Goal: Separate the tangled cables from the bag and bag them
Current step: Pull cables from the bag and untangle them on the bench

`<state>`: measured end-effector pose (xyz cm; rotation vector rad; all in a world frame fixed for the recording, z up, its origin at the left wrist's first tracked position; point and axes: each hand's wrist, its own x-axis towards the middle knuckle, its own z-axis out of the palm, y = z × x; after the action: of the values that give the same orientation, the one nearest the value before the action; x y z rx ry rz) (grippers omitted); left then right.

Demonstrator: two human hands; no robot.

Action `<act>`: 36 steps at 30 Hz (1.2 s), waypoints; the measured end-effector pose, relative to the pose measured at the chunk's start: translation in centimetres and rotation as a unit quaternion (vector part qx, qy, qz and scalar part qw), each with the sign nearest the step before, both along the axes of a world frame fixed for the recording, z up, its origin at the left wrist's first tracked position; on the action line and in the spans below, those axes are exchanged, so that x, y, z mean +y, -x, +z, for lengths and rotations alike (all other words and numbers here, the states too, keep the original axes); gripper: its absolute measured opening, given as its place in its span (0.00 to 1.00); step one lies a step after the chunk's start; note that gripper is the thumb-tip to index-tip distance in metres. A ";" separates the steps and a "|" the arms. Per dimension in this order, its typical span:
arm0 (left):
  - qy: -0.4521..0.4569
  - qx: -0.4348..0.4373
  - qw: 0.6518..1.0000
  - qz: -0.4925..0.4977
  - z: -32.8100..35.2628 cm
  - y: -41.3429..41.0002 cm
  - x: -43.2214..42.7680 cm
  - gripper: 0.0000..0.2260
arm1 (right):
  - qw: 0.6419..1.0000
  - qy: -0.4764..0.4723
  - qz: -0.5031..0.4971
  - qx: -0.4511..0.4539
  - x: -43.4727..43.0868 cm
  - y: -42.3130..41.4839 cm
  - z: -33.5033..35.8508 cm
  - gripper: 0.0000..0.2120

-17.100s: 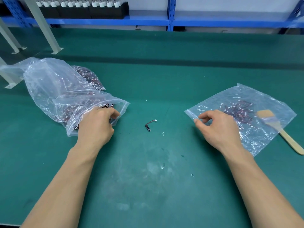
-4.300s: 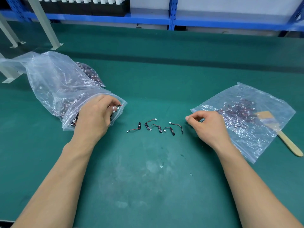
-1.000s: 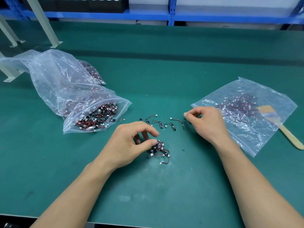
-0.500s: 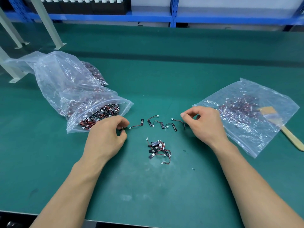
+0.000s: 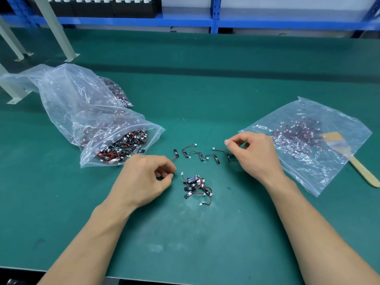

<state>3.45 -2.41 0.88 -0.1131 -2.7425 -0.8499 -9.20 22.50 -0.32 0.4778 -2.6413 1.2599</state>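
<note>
The tangled clump (image 5: 196,187) of short cables lies on the green mat (image 5: 185,233) between the two forearms, just nearer than a row of separated cables (image 5: 198,155). Each piece is a thin red-and-black wire with a small white plug at one end and a flat black tab at the other: feather-light, limp, apt to snag on its neighbours. I judge the tab or plug the better hold (pulling on the wire itself would likely tighten the knot). The left hand (image 5: 144,179) is curled beside the clump, fingertips drawn together at the loose end of the row's leftmost cable; whether it pinches that wire I cannot tell. The right hand (image 5: 256,156) is curled at the corner of the flat receiving bag (image 5: 329,120), and whether it grips the plastic is hidden too. The fuller source bag (image 5: 82,112) slumps open at left. A brush (image 5: 358,169) lies far right, its head seen through the plastic. The mat is scuffed; blue shelving (image 5: 185,20) runs along the back.
</note>
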 end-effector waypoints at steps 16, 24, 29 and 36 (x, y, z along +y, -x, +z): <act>-0.031 -0.019 0.999 -0.029 0.3 -0.3 -0.4 0.10 | 0.996 0.027 0.069 0.058 -0.8 -1.1 0.5 0.13; -0.116 -0.009 0.993 -0.025 0.1 -0.1 -0.5 0.12 | 0.996 0.021 0.065 0.062 -0.8 -1.0 0.5 0.11; -0.157 0.037 0.987 0.004 0.1 0.7 -0.2 0.10 | 0.996 0.016 0.063 0.061 -0.9 -1.1 0.4 0.09; -0.073 0.040 0.996 0.036 -0.6 1.2 -0.5 0.11 | 0.996 0.012 0.062 0.062 -0.9 -1.1 0.5 0.10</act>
<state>2.28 -2.91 0.25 -0.0201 -2.5853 -0.9994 -8.12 21.62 0.14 0.7014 -2.5253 1.2515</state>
